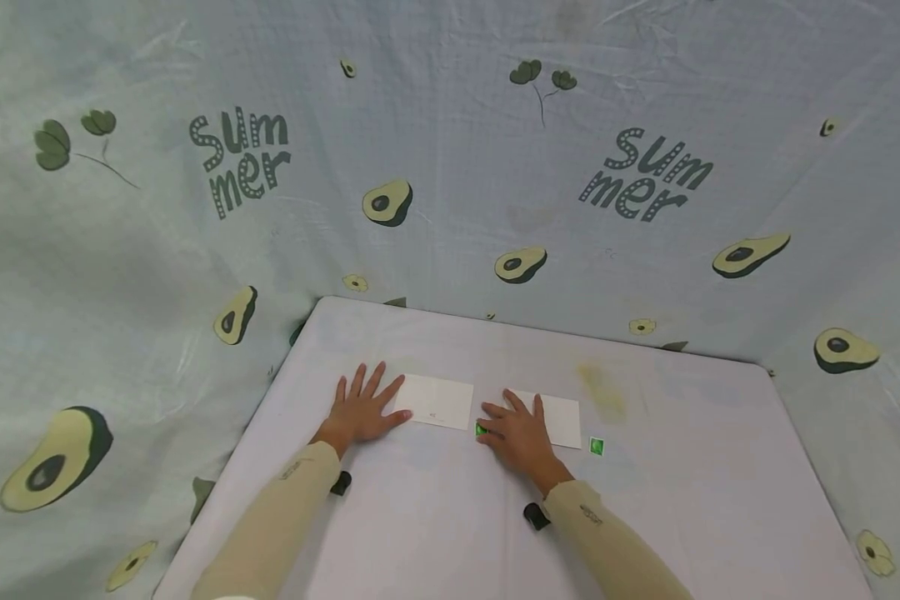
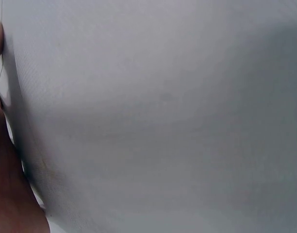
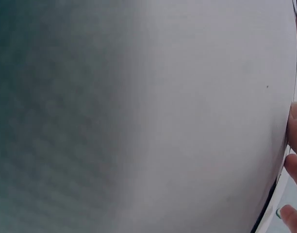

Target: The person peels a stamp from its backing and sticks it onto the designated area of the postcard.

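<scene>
Head view: left hand (image 1: 362, 411) lying flat, fingers spread, touching one card (image 1: 437, 402); right hand (image 1: 521, 433) resting flat, fingers straight, on another card (image 1: 562, 419).

Person: two bare hands, left hand (image 1: 360, 410) and right hand (image 1: 521, 435). Long beige sleeves (image 1: 277, 517), small dark marking on each forearm. Black device (image 1: 536, 516) strapped under each wrist.

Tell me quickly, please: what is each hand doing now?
Left hand: open, fingers spread flat, thumb at the left white card.
Right hand: open, flat on the right white card, holding nothing.
</scene>
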The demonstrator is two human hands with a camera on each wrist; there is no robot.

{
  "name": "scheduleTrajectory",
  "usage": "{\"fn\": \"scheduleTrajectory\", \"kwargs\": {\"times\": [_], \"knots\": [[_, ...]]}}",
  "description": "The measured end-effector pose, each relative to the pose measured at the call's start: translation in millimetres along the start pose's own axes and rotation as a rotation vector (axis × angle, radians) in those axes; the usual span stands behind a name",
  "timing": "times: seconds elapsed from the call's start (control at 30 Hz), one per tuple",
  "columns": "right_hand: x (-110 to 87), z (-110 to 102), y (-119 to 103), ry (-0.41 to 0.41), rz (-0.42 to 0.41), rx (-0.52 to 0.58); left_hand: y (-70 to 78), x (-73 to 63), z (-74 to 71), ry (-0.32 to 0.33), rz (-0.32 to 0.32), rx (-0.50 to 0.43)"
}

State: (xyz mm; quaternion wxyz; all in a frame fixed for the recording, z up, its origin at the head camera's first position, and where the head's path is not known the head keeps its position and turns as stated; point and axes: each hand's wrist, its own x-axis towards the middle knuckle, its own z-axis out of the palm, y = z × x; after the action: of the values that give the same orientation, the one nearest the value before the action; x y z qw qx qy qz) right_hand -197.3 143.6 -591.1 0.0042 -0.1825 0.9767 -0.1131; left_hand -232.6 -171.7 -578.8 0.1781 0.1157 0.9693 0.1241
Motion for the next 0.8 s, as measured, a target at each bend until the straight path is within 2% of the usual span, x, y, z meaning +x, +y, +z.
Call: {"fn": "scheduleTrajectory", "kwargs": {"times": [0.17, 0.43, 0.67, 0.8], "knots": [[1.8, 2, -1, 0.015, -0.015, -0.026, -1.0, 0.7, 1.3, 0.001, 0.004, -0.018], [4.0, 4, -1, 0.015, -0.007, 0.001, -8.2, 7.6, 10.3, -0.002, 0.002, -0.035], [4.7, 2, 2, 0.022, -0.010, 0.080, -7.0, 6.6, 8.7, 0.013, 0.007, -0.047], [6.1, 1, 3, 0.020, -0.014, 0.135, -9.4, 9.0, 12.6, 0.014, 0.010, -0.039]]}}
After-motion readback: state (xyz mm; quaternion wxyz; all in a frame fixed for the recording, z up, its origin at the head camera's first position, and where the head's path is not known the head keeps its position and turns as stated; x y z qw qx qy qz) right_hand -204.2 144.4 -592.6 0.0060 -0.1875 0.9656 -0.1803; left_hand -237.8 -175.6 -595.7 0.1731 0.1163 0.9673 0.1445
